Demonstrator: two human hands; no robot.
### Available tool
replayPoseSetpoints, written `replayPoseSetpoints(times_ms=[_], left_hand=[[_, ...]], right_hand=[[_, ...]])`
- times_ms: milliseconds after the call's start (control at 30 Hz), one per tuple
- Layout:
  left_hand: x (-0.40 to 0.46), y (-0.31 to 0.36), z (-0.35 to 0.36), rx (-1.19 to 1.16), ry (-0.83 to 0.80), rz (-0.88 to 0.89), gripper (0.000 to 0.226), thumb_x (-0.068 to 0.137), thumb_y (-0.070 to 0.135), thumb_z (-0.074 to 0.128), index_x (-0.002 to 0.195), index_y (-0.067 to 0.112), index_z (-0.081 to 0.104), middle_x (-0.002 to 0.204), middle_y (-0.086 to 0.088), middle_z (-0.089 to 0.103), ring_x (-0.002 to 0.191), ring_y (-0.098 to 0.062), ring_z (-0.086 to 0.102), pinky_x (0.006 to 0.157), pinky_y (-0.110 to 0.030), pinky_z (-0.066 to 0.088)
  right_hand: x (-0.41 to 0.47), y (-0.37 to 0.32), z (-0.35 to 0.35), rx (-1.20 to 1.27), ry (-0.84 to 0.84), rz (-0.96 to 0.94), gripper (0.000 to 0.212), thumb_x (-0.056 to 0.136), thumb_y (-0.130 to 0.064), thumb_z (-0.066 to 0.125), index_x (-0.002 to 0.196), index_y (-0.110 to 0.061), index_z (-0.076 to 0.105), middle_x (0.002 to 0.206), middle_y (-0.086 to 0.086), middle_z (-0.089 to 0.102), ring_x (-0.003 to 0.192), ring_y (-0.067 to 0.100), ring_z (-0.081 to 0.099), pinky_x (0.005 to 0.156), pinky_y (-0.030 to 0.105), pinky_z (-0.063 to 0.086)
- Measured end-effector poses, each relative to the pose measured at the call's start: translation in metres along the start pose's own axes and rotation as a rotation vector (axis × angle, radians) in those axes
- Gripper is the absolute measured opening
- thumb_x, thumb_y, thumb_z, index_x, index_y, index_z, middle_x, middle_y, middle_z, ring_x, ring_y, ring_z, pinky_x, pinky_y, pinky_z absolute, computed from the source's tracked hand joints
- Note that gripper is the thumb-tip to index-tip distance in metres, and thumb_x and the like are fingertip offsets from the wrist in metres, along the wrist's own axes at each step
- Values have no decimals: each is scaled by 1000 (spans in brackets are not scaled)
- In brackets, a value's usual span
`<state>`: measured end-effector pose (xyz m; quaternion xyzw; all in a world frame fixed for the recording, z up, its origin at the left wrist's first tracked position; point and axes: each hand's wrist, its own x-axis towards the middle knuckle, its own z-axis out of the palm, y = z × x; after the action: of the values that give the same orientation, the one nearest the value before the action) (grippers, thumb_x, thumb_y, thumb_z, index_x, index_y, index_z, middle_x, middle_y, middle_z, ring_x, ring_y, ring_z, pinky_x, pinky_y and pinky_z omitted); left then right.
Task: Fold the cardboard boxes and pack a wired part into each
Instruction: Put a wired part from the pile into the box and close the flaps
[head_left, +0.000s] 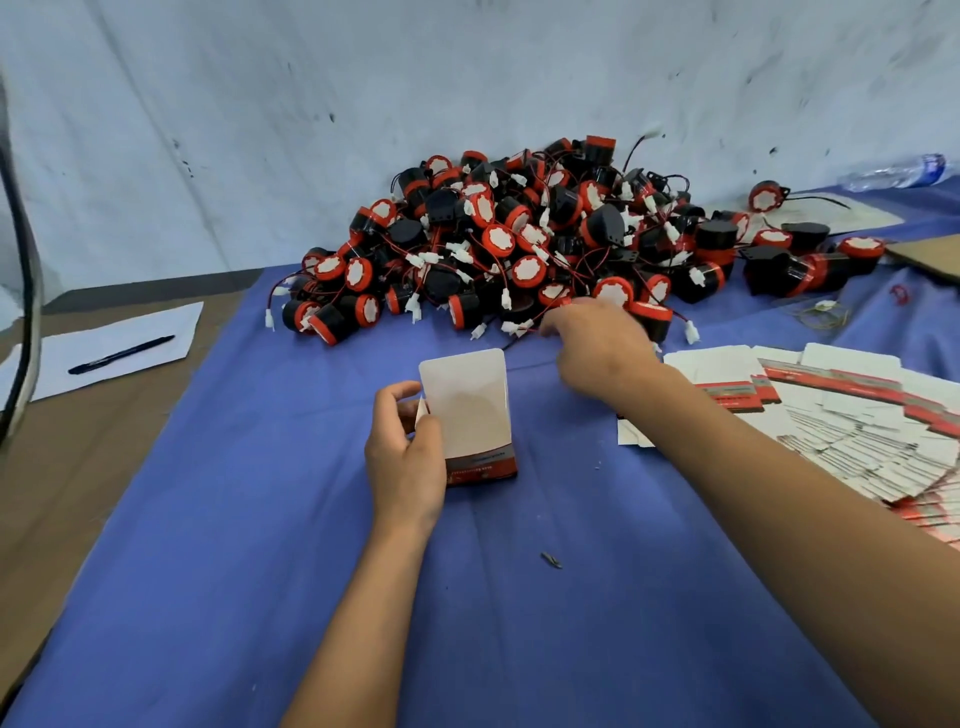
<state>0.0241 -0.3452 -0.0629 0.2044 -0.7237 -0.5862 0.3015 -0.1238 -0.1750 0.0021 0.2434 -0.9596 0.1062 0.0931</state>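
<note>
Folded cardboard box, one, at the centre of the frame: upright on the blue cloth of the desk, its top flap standing open and showing a white inside, a red and grey printed band round its base. Left hand: fingers and thumb curled round the box's left side, steadying it. Right hand: just above and right of the box, at the near edge of the heap of wired parts, fingers curled down among them; whether it already pinches one I cannot tell, since its back hides the fingertips. Heap: black and red round units with white caps, thin red and black leads ending in white plugs, much tangled, filling the upper middle of the frame against the grey wall. Flat box blanks: fanned out at the right edge. Sheet of paper with a pen: far left. Plastic bottle: lying at upper right. Step in hand, as I judge it: box formed, part being picked. Next call: free one unit with its lead from the tangle, carry it to the open mouth, then close the flap.
</note>
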Motion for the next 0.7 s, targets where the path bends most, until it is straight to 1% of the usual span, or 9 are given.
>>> replayPoseSetpoints(times_ms=[100,167,233,367,433,500,600,633,700], left_hand=[[0,2,0,-5,7,-7,29,79,35,49,106,32,60,95,10,69,79,-4,62,68,-31,46],[0,4,0,-9,5,-6,29,78,34,48,105,33,60,95,10,69,78,-3,61,67,-31,46],[0,5,0,-13,-6,-7,28,78,34,47,103,34,59,96,10,70,80,-3,62,66,-30,46],[0,3,-1,-5,52,16,27,79,28,38,98,27,58,89,14,67,74,4,58,56,-17,41],[-1,2,-2,-17,102,27,21,78,25,34,88,25,53,77,19,63,67,1,53,50,-14,36],[-1,5,-3,-20,131,5,18,77,24,32,83,25,49,74,22,60,67,-2,50,49,-14,35],[-6,12,-2,27,122,68,37,82,30,39,112,23,58,108,15,65,105,-15,59,82,-21,46],[-8,16,-4,102,155,186,47,85,34,43,127,15,57,124,4,62,119,-20,54,99,-29,44],[-10,24,-8,283,255,498,57,93,43,46,134,3,53,133,-9,55,125,-25,48,109,-38,35]], right_hand=[[-7,12,2,-161,-88,78,37,92,-27,64,129,-25,62,129,10,53,129,36,38,98,47,42],[-12,14,5,-99,-288,21,46,95,-34,66,139,-25,57,137,8,56,131,33,46,105,44,43],[-18,8,12,73,-256,-11,37,97,-31,62,132,-20,62,124,9,62,116,29,57,97,41,49],[-34,-22,18,1042,-117,374,27,103,-36,55,96,-11,61,84,9,64,79,25,61,69,36,54],[-44,-37,15,1762,-184,636,32,103,-42,56,107,-12,63,90,12,64,84,27,63,72,42,58],[-56,-44,11,2244,-226,634,33,100,-45,60,105,-12,64,86,10,66,77,26,66,73,40,56],[-69,-56,1,2365,-86,478,14,86,-26,71,91,-12,71,83,5,66,64,19,69,69,32,50],[-71,-61,-2,2368,-18,460,12,87,-19,70,95,-11,73,82,4,65,63,16,68,65,30,52],[-72,-73,-7,2417,80,444,17,101,-15,58,113,-11,69,85,2,65,71,12,65,66,27,54]])
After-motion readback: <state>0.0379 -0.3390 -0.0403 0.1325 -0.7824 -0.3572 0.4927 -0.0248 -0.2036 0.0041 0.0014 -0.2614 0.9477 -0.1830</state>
